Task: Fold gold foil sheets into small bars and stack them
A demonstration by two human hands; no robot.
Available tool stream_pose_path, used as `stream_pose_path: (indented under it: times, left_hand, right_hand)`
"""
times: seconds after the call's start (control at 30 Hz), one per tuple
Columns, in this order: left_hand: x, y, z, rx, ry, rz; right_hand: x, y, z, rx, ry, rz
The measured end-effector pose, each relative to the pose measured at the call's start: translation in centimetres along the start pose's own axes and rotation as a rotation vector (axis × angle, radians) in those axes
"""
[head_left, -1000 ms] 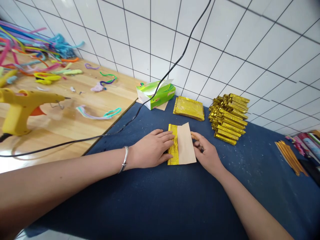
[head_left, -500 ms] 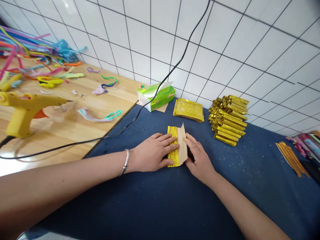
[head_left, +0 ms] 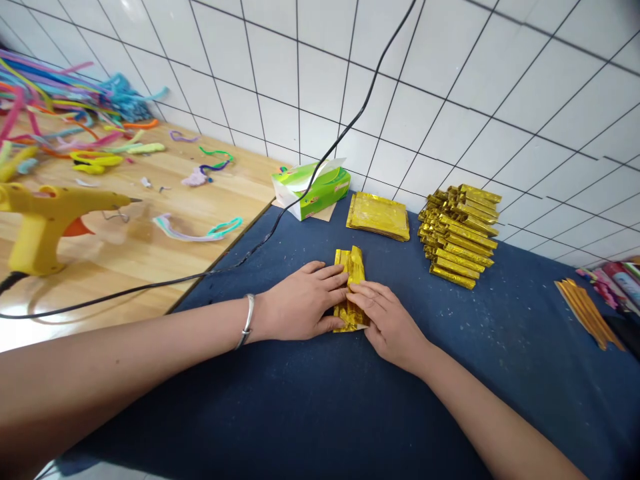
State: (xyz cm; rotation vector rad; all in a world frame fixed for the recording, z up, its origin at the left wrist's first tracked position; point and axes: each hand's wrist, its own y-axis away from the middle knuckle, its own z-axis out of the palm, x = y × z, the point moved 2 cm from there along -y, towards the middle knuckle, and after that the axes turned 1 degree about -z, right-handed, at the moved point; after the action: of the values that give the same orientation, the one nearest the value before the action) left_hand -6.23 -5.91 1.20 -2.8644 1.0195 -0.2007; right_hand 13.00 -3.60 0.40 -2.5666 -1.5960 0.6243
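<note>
Touching a folded, shiny gold foil sheet (head_left: 356, 268) on the dark blue tabletop (head_left: 300, 407), left hand (head_left: 306, 301) flat and ungripping, right hand (head_left: 391, 321) bent over its edge, grip unclear

White tiled wall (head_left: 273, 67) behind a wooden tabletop (head_left: 150, 257)

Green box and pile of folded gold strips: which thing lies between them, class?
The head view shows a flat stack of gold sheets between the green box and the folded strips.
</note>
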Motion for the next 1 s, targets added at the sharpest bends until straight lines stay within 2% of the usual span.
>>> stream_pose_path:
  times: [0.43, 0.77, 1.0]
  left_hand:
    - [-0.5, 0.2, -1.4, -0.04, -0.006, 0.016]
    - [-0.5, 0.2, -0.9, -0.053, 0.043, 0.082]
    - [-0.3, 0.3, -0.6, -0.072, 0.032, 0.089]
  right_hand:
    - [0.3, 0.1, -0.2, -0.01, 0.107, -0.013]
    - [0.3, 0.3, -0.8, 0.031, 0.131, -0.117]
    - [0.2, 0.3, -1.0, -0.001, 0.106, -0.131]
